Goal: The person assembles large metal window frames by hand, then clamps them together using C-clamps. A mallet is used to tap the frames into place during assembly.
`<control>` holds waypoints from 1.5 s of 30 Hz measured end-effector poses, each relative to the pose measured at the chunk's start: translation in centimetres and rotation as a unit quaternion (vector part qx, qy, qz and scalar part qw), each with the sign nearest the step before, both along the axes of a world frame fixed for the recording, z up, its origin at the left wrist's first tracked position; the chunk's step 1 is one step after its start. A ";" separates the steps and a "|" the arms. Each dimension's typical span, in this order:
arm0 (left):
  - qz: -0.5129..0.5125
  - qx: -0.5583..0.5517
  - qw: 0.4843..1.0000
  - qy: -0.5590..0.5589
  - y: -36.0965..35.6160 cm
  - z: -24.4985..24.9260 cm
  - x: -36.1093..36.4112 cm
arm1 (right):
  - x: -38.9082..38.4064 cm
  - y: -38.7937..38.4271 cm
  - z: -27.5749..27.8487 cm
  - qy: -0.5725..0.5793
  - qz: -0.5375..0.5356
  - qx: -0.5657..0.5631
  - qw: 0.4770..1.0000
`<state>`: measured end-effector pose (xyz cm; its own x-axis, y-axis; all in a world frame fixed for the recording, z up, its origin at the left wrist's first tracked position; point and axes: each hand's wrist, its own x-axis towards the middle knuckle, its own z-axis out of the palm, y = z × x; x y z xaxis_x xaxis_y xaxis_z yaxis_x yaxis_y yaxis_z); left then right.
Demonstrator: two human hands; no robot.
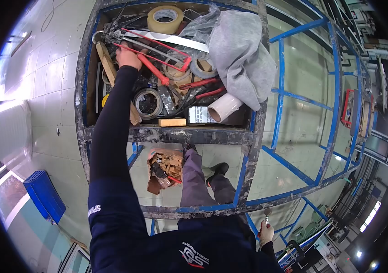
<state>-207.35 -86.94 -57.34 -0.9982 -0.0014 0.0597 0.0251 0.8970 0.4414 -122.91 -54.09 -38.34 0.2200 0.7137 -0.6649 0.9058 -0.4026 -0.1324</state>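
My left hand (127,58) reaches into a tool-filled tray (166,134), beside a red hacksaw (155,68). Its fingers are partly hidden among the tools, so I cannot tell what they grip. Near it lie a wooden strip (106,61) and a white flat strip (171,40). Red-handled pliers (207,83), a roll of grey tape (148,103) and a wide roll of tan tape (165,19) are in the same tray. Low at my right side, my right hand (266,232) is closed round a small metal tool with a rounded end (267,213).
A grey cloth (239,54) hangs over the tray's right side above a white film roll (225,108). Blue metal frames (281,91) extend to the right. Below the tray stands a box of wood scraps (166,168), next to my legs. A blue crate (44,195) sits at left.
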 end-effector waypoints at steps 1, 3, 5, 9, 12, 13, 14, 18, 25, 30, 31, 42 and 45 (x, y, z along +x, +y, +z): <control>-0.036 -0.033 0.999 0.007 -0.8 -0.5 -0.4 | 0.1 -0.1 0.0 0.004 -0.003 0.001 1.000; -0.056 0.036 0.998 -0.021 -0.6 4.4 3.0 | 0.3 -0.5 -0.3 0.014 -0.014 0.000 1.000; -0.158 0.097 0.981 -0.051 -0.6 8.7 8.4 | 0.4 -1.2 -1.0 -0.001 -0.008 0.004 1.000; -0.332 -0.044 0.833 -0.440 2.7 14.2 16.3 | -0.1 -2.2 -1.0 0.011 -0.037 -0.016 0.999; -0.353 -0.123 0.833 -0.407 3.4 13.2 18.0 | 0.1 -2.8 -1.7 -0.013 -0.011 -0.008 1.000; -0.360 -0.113 0.834 -0.402 3.3 12.8 17.8 | 0.7 -2.8 -2.2 0.010 -0.023 -0.016 1.000; -0.368 -0.103 0.835 -0.396 3.3 13.1 17.4 | 1.4 -2.7 -2.6 0.035 -0.035 -0.021 0.999; -0.338 -0.041 0.886 -0.314 3.6 17.8 18.6 | 3.1 -2.4 -3.2 0.086 -0.063 -0.029 0.994; -0.374 0.327 0.834 -0.240 11.3 25.5 29.8 | 7.7 -2.2 -5.3 0.105 -0.071 0.010 0.992; -0.482 0.322 0.773 -0.258 23.0 29.9 45.9 | 10.3 -1.3 -1.7 0.104 -0.068 0.076 0.989; -0.505 0.315 0.750 -0.289 25.4 30.3 50.0 | 11.9 -1.0 -1.4 0.171 -0.079 0.085 0.978; -0.435 0.388 0.396 -0.709 41.8 26.6 89.9 | 31.6 0.3 4.7 0.170 -0.225 0.192 0.940; -0.470 0.288 0.411 -0.726 45.6 24.6 92.9 | 35.5 0.6 4.1 0.161 -0.291 0.213 0.919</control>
